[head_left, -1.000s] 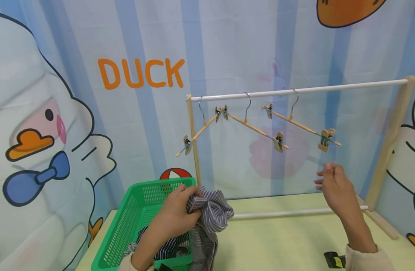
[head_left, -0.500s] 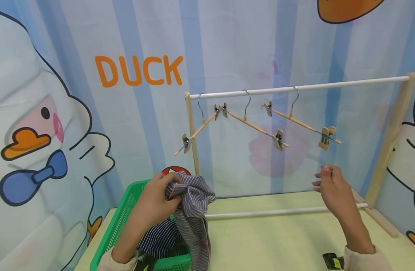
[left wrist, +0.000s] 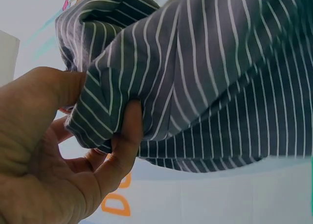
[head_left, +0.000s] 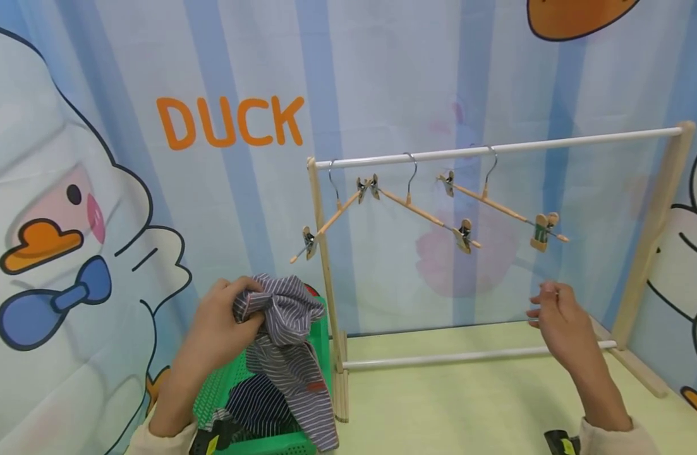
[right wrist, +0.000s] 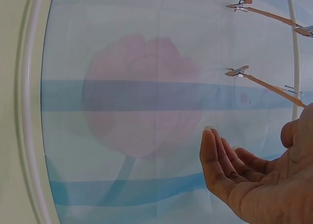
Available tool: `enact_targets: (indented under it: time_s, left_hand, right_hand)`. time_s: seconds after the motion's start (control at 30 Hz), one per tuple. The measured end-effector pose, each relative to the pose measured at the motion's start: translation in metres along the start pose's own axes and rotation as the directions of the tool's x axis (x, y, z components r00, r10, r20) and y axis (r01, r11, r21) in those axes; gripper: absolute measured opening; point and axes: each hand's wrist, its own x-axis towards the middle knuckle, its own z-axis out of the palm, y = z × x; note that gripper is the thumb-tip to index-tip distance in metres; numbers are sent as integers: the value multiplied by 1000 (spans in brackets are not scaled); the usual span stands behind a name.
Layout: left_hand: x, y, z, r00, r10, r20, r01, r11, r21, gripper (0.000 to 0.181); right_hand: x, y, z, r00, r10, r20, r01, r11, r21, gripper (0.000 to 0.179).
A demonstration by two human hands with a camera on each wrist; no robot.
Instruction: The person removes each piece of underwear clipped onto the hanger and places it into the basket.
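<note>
My left hand (head_left: 220,332) pinches a grey, white-striped garment (head_left: 291,316) above the green basket. The cloth is bunched at the fingers, and its lower part hangs over the basket's near right side. In the left wrist view, thumb and fingers grip a fold of the striped cloth (left wrist: 161,82). Inside the green basket (head_left: 321,328) lies a darker striped garment (head_left: 260,404), partly hidden by the hanging one. On the right, my right hand (head_left: 564,322) is raised below the rightmost hanger with nothing in it. Its fingers are loosely bent in the right wrist view.
A rack with a white top rail (head_left: 581,141) carries three wooden clip hangers, the left (head_left: 338,219), middle (head_left: 422,212) and right (head_left: 498,207). Its lower bar (head_left: 467,358) runs low above the pale table (head_left: 439,404). A printed curtain (head_left: 240,189) stands behind.
My left hand has moved left and slightly up with the striped garment, uncovering the rack's left foot. The right hand has stayed nearly in place.
</note>
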Motion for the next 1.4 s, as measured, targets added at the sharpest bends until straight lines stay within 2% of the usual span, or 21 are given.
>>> enact_targets:
  time_s: [0.17, 0.33, 0.63, 0.87, 1.17, 1.4]
  left_hand:
    - [1, -4, -8, 1000, -16, -11, 16, 1000, 14, 27]
    - [7, -9, -11, 1000, -29, -1, 29, 999, 33, 28]
    - [15, -18, -16, 999, -23, -29, 24, 998, 63, 29]
    - [20, -29, -14, 998, -34, -55, 36, 998, 41, 28]
    - [28, -35, 0, 998, -50, 26, 48, 997, 62, 32]
    - [33, -37, 7, 997, -63, 50, 59, 995, 83, 33]
  right_hand:
    - [-1, 1, 1, 1000, 1, 9, -1, 1000, -6, 69]
    - [-1, 1, 1, 1000, 19, 13, -19, 1000, -11, 71]
    - [-3, 2, 4, 999, 27, 23, -27, 1000, -10, 72]
    - [-5, 4, 6, 999, 25, 31, -24, 1000, -13, 71]
    - [-6, 4, 9, 999, 21, 24, -21, 1000, -9, 70]
    - [-5, 3, 11, 999, 27, 40, -27, 1000, 2, 75]
